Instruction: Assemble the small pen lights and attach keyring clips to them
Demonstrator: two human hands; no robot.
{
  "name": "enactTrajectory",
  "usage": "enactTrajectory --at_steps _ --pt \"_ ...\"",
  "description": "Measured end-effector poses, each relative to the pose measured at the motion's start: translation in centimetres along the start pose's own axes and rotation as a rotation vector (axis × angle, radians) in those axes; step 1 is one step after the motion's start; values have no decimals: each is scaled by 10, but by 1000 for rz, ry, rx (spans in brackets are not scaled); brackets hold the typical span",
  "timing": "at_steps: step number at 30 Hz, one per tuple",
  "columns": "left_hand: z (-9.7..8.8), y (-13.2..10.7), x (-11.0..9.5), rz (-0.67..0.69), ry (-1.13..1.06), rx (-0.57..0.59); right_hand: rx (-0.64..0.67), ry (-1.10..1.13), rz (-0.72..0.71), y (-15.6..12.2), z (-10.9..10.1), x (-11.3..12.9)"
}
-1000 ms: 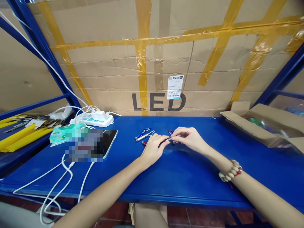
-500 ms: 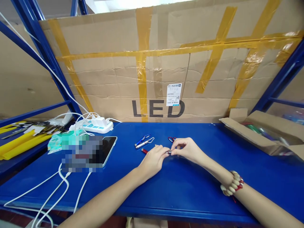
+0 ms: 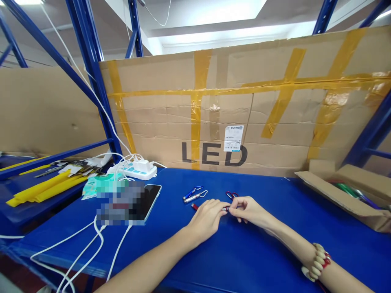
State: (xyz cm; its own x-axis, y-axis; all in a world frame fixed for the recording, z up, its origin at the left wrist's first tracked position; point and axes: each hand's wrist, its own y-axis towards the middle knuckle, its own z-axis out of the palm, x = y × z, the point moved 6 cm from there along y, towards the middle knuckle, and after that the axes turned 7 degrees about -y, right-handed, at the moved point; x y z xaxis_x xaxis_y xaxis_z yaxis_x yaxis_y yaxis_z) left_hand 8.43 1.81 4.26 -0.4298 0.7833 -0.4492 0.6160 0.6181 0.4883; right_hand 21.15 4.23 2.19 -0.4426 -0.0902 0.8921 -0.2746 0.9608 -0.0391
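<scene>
My left hand [image 3: 208,219] is closed around a slim red keychain flashlight [image 3: 194,207], whose red end pokes out to the left of the fingers. At its other end, my right hand [image 3: 249,211] pinches a small shiny part close to the left fingertips; the fingers cover most of it. Just behind the fingertips lies a red carabiner clip [image 3: 231,195]; whether it joins the held flashlight is hidden. Farther left on the table rest a silver keychain flashlight [image 3: 192,198] with a carabiner clip and a blue keychain flashlight [image 3: 193,191] beside it.
A phone [image 3: 149,203] and a white power strip [image 3: 142,170] with several cables [image 3: 99,240] occupy the left of the blue table [image 3: 244,260]. An open cardboard box [image 3: 342,199] with coloured items stands at right. A large taped carton [image 3: 171,118] walls off the back.
The camera view has tilted up and shifted left, so everything appears lower and farther right. Both hands stay together at the red flashlight, with slight finger movement.
</scene>
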Motion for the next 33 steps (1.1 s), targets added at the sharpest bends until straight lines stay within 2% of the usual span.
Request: enactTrajectory --at_steps 4,9,16,18,21,23,28,33 --pt "-1 1 -2 -17 -18 -9 1 45 13 -1 0 2" --pt "-1 2 5 -29 0 -58 -71 -43 -32 -1 -2 8" --pt "-4 7 12 -118 -236 -125 -191 -132 -169 0 -11 14" --pt "-4 7 16 -186 -321 -142 -268 -228 -164 -2 -21 13" --pt "-4 7 24 -294 -448 -197 -428 -538 -136 -5 -38 12" --pt "-3 7 29 -351 -545 -229 -478 -706 -112 -6 -46 10" --pt "1 9 34 -483 -841 -232 -443 -847 -75 -2 -51 1" --pt "0 10 32 -528 -928 -259 -390 -852 -118 1 -48 2"
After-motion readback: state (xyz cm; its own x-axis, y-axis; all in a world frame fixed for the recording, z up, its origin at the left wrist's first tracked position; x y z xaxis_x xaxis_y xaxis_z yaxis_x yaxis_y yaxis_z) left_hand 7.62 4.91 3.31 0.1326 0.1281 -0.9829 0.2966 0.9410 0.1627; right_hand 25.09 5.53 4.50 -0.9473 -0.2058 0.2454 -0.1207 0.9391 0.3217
